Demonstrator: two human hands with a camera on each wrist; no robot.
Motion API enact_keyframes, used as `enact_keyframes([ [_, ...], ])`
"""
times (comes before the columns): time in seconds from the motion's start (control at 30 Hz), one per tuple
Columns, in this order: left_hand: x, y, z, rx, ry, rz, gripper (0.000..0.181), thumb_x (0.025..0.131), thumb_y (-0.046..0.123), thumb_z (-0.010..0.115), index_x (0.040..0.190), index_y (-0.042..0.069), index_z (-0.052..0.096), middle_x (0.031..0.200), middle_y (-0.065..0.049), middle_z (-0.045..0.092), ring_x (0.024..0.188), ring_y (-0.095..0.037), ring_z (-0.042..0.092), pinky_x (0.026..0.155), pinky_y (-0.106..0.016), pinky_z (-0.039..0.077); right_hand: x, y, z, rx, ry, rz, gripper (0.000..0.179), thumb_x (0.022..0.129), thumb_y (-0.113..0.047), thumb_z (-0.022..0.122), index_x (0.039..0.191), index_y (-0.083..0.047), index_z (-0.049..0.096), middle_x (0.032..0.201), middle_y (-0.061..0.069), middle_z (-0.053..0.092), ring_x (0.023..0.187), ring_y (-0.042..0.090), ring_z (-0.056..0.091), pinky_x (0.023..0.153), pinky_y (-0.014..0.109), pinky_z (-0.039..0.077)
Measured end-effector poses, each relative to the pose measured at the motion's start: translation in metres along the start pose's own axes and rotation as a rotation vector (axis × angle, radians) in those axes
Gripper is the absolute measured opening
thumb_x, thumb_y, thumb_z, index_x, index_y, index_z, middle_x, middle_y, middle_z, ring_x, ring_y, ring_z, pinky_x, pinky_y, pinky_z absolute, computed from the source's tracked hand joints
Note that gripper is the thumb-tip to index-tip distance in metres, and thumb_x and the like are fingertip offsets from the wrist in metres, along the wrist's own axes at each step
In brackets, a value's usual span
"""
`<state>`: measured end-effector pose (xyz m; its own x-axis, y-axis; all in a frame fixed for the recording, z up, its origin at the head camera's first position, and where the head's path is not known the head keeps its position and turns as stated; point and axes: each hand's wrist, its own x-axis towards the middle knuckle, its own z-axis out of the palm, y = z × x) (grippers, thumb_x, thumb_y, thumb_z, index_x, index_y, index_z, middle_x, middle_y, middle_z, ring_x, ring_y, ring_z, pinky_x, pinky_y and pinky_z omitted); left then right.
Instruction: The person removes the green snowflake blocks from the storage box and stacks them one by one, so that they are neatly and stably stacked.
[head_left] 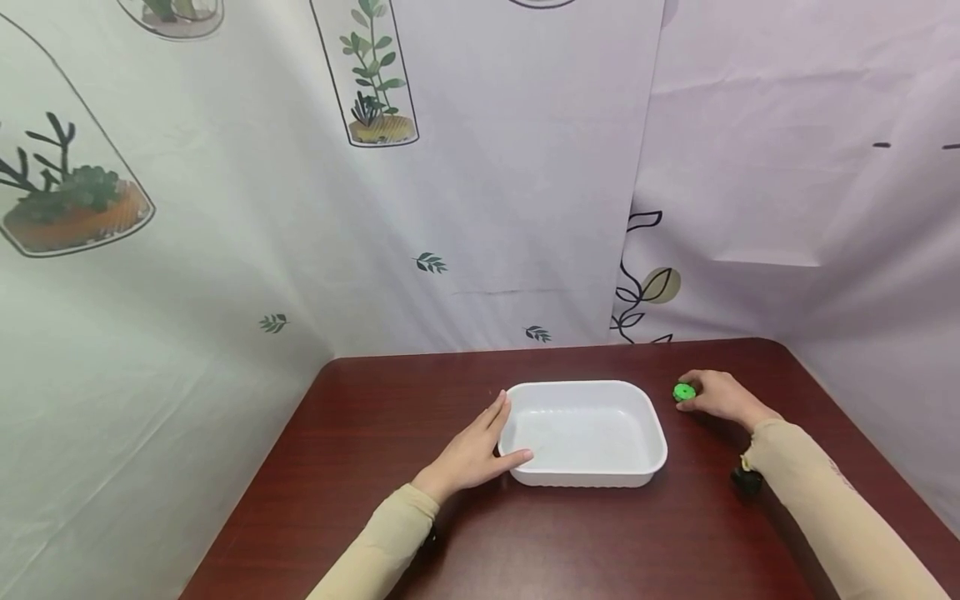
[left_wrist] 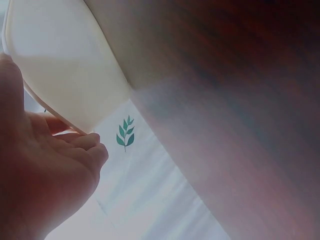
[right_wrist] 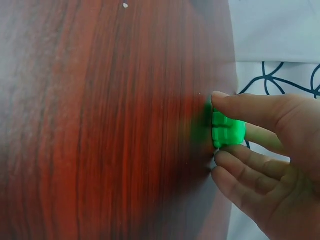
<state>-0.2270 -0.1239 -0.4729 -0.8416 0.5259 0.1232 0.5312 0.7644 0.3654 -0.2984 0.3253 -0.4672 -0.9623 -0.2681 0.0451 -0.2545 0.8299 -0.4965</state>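
Note:
A white rectangular tray (head_left: 585, 481) sits on the brown table. My left hand (head_left: 468, 450) rests on its left end, fingers extended along the rim and thumb over the front-left edge. The left wrist view shows the same hand (left_wrist: 60, 165) against the tray's rim (left_wrist: 65, 60). To the right of the tray, my right hand (head_left: 720, 397) pinches a small bright-green round piece (head_left: 684, 392) with grooved sides and a dark spot in its top. Up close, the green piece (right_wrist: 227, 130) is between thumb and fingers, at or just above the tabletop.
The dark-red wooden table (head_left: 600, 542) has rounded far corners. White cloth (head_left: 487, 208) printed with plants hangs behind it and at both sides. A dark wrist-worn device (head_left: 746, 481) is under the right sleeve. A tiny pale speck (right_wrist: 125, 5) lies on the table.

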Motion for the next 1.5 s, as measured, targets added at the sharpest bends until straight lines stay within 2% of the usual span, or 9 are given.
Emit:
enact_keyframes([
  [0.27,-0.001,-0.001,0.002,-0.001,0.005,0.0,0.099,0.094,0.07,0.051,0.16,0.003,0.02,0.169,-0.006,0.009,0.153,-0.018,0.017,0.118,-0.039,0.029,0.004,-0.003,0.0,-0.03,-0.022,0.038,0.048,0.081,-0.016,0.081,0.109,0.019,0.063,0.093,0.02,0.067,0.082,0.029,0.059,0.077,0.048,0.054],
  [0.5,0.0,0.0,0.001,-0.003,0.005,0.002,0.099,0.094,0.07,0.051,0.16,0.003,0.02,0.169,-0.008,0.009,0.153,-0.018,0.017,0.118,-0.04,0.029,0.006,-0.005,-0.002,-0.03,-0.046,0.068,0.046,0.082,-0.015,0.078,0.108,0.02,0.061,0.09,0.02,0.065,0.08,0.029,0.058,0.077,0.047,0.055],
  [0.87,-0.001,0.001,0.0,-0.005,0.003,0.002,0.099,0.094,0.07,0.051,0.16,0.002,0.021,0.169,-0.006,0.008,0.153,-0.018,0.017,0.118,-0.04,0.03,0.009,-0.004,0.0,-0.063,-0.019,0.012,0.046,0.078,-0.026,0.083,0.096,0.012,0.065,0.08,0.01,0.064,0.073,0.024,0.057,0.068,0.038,0.051],
  [1.2,-0.001,0.0,0.001,-0.002,0.005,0.01,0.099,0.094,0.07,0.05,0.159,0.002,0.021,0.168,-0.011,0.011,0.152,-0.019,0.018,0.117,-0.04,0.03,0.011,-0.006,0.002,-0.078,0.002,-0.011,0.034,0.08,-0.021,0.081,0.09,0.008,0.066,0.08,0.009,0.066,0.074,0.024,0.06,0.07,0.044,0.054],
  [1.33,-0.001,0.001,0.001,-0.007,0.005,0.001,0.098,0.094,0.07,0.05,0.16,0.004,0.02,0.169,-0.006,0.008,0.153,-0.018,0.017,0.118,-0.039,0.03,0.012,-0.009,0.002,-0.069,0.0,0.015,0.029,0.081,-0.019,0.08,0.087,0.006,0.067,0.077,0.007,0.065,0.071,0.022,0.058,0.067,0.041,0.053],
  [1.5,-0.001,0.001,0.001,-0.008,0.006,-0.003,0.098,0.094,0.07,0.051,0.16,0.004,0.02,0.169,-0.006,0.008,0.153,-0.018,0.017,0.118,-0.039,0.03,0.013,-0.012,0.002,-0.077,0.004,0.04,0.024,0.08,-0.018,0.079,0.081,0.002,0.067,0.073,0.006,0.062,0.067,0.021,0.056,0.063,0.038,0.05],
])
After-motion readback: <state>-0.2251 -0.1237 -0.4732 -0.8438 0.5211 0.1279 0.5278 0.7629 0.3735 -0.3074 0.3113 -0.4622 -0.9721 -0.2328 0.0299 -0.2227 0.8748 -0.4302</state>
